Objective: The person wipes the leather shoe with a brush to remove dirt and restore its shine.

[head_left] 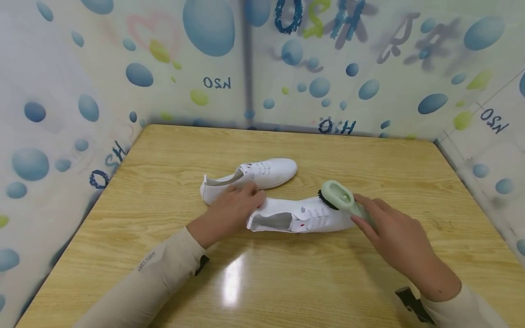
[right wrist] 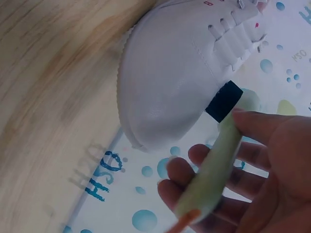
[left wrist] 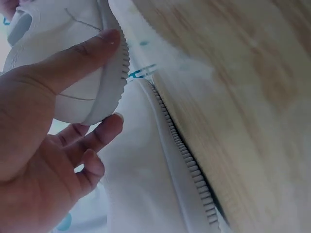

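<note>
A white lace-up shoe (head_left: 316,222) is held by its heel in my left hand (head_left: 234,205); the left wrist view shows the thumb along the sole edge and fingers under the heel (left wrist: 90,80). My right hand (head_left: 402,241) grips the handle of a pale green brush (head_left: 338,195). Its dark bristles meet the upper near the laces, toward the toe, in the head view. From the right wrist, the toe (right wrist: 160,92) shows beside the brush handle (right wrist: 216,167). Behind my left hand, the second white shoe (head_left: 279,171) sits on the table, toe to the right.
Both shoes are over a wood-grain table (head_left: 164,150) with a glossy light patch near its front. Pale walls (head_left: 262,59) with blue and green dots and lettering stand behind it and at the sides.
</note>
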The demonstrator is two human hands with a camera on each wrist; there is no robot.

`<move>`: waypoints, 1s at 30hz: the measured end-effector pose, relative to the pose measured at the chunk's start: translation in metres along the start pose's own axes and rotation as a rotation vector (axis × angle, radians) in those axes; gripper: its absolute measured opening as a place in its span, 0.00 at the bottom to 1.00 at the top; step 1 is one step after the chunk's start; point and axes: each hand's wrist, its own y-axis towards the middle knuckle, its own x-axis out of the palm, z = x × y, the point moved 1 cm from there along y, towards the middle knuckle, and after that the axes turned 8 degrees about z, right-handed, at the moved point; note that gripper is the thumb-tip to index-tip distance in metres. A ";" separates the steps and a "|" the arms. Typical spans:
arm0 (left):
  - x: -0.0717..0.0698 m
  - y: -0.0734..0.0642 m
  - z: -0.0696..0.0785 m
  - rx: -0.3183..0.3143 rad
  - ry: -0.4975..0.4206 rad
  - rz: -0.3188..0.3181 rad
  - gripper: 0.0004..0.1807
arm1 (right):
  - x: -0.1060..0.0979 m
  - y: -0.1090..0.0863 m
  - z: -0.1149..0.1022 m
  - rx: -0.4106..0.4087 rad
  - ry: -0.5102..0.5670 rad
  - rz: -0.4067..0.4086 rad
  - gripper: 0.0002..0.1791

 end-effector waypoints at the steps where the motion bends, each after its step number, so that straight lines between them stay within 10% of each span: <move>1: 0.001 0.000 0.000 0.006 -0.013 -0.003 0.21 | -0.001 0.000 -0.002 -0.008 0.001 0.008 0.27; 13: -0.003 -0.007 -0.008 0.048 -0.083 -0.128 0.20 | -0.005 0.009 -0.029 -0.117 -0.020 -0.076 0.26; 21: -0.016 0.001 -0.014 -0.145 -0.376 -0.337 0.18 | 0.003 0.013 -0.045 -0.166 -0.064 -0.059 0.26; 30: -0.013 0.003 -0.018 -0.212 -0.467 -0.270 0.12 | 0.020 0.022 -0.066 -0.212 -0.056 -0.020 0.26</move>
